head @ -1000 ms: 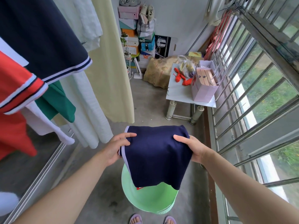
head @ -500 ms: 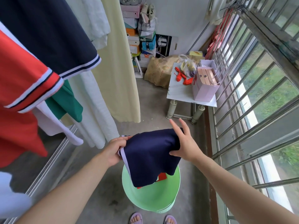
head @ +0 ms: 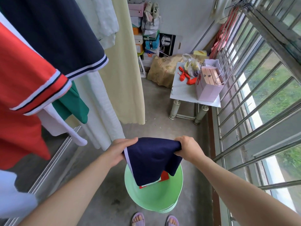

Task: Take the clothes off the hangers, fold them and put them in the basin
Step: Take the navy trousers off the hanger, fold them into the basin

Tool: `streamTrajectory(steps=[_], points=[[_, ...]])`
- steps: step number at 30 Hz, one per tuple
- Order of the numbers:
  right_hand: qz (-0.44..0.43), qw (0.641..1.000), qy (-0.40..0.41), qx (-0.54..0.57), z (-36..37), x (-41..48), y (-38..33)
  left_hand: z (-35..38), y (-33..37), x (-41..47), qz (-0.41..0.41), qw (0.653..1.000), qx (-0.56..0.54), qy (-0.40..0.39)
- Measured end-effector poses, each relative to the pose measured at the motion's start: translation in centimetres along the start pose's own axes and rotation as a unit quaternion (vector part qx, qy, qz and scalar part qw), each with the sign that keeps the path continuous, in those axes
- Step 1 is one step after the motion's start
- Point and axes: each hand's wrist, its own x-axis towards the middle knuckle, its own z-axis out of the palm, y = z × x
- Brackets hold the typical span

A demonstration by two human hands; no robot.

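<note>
Folded navy garment (head: pixel 153 159) hangs over green basin (head: pixel 177 190), near centre. Your left hand (head: pixel 116 151) and right hand (head: pixel 189 150) fingers clamped on top corners. Light, limp, unslippery; keep corner grip, lower flat.

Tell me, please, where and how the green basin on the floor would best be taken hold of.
Probably by the rim of the green basin, one hand on each side, coming down from above. It sits upright and open, and its rolled edge shows bare at left and right. The navy garment, in the left hand and right hand, hangs over the far part.
</note>
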Motion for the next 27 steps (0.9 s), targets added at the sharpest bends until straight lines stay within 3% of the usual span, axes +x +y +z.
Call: streamTrajectory(steps=[3,8,14,21,25,27], points=[[0.014,1.000,-0.024,-0.005,-0.5,0.4,0.0,-0.2,-0.1,-0.2,0.061,0.988,0.143,0.011],[0.014,0.996,-0.090,-0.023,-1.2,0.7,0.2,-0.5,-0.8,0.6,0.114,0.904,0.410,0.035],[-0.002,0.991,-0.110,-0.080,-1.2,0.4,0.9,0.5,-1.6,1.5,0.165,0.832,0.520,0.103],[0.018,0.989,-0.088,-0.114,-0.6,0.4,1.9,1.2,-2.8,2.5,0.137,0.802,0.579,0.044],[0.011,0.994,-0.072,-0.086,0.5,0.5,2.6,2.3,-2.9,2.6,0.123,0.710,0.691,0.054],[0.007,0.994,-0.097,-0.040,1.0,0.9,2.8,2.7,-3.2,3.0,0.112,0.693,0.711,0.037]])
